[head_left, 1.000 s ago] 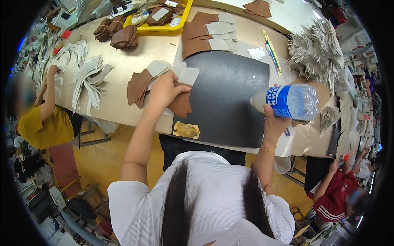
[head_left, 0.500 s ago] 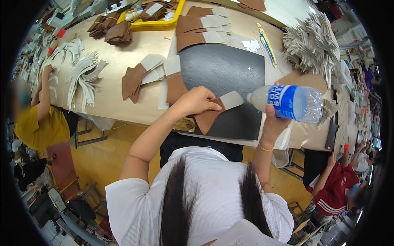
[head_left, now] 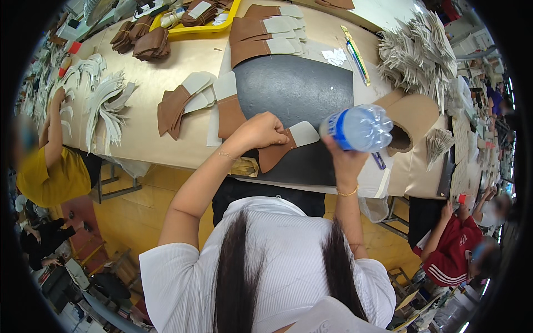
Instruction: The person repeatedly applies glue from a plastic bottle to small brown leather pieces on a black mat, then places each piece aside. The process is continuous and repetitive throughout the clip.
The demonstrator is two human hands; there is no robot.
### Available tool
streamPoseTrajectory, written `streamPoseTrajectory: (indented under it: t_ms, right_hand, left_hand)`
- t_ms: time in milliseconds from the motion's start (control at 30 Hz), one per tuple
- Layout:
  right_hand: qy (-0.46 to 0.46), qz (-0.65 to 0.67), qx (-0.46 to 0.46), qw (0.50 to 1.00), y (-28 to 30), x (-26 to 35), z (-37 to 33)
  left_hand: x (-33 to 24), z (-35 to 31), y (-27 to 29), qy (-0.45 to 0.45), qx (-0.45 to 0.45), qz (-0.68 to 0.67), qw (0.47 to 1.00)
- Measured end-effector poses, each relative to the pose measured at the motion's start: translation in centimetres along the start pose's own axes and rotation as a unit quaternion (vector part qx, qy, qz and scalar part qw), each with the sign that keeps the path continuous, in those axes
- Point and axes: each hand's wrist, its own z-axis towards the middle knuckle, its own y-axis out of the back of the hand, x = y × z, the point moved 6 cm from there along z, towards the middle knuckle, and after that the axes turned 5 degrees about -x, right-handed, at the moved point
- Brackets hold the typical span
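Clear bottle (head_left: 371, 129), white lettering on blue label (head_left: 344, 130), white emblem (head_left: 463, 240) on red shirt (head_left: 452, 258)

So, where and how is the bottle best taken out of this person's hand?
Best, I think, by its clear, rounded bottom end, coming from the person's right: the bottle tilts so that this end is free, while the right hand grips it from below, nearer the blue label.
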Motion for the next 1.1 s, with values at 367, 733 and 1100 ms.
streamPoseTrajectory:
  t_ms: [367, 733, 1100]
  right_hand:
    - [-0.017, 0.008, 0.049, 0.999, -1.6, -0.8, 0.0]
    - [0.03, 0.022, -0.009, 0.999, -2.9, -0.1, 0.4]
    - [0.042, 0.155, -0.095, 0.982, 1.9, 1.2, 2.1]
  left_hand:
    - [0.2, -0.1, -0.1, 0.015, 0.007, -0.022, 1.0]
    - [0.6, 0.4, -0.4, 0.013, 0.016, -0.009, 1.0]
    - [-3.0, 4.1, 7.7, -0.25, -0.014, 0.0, 0.968]
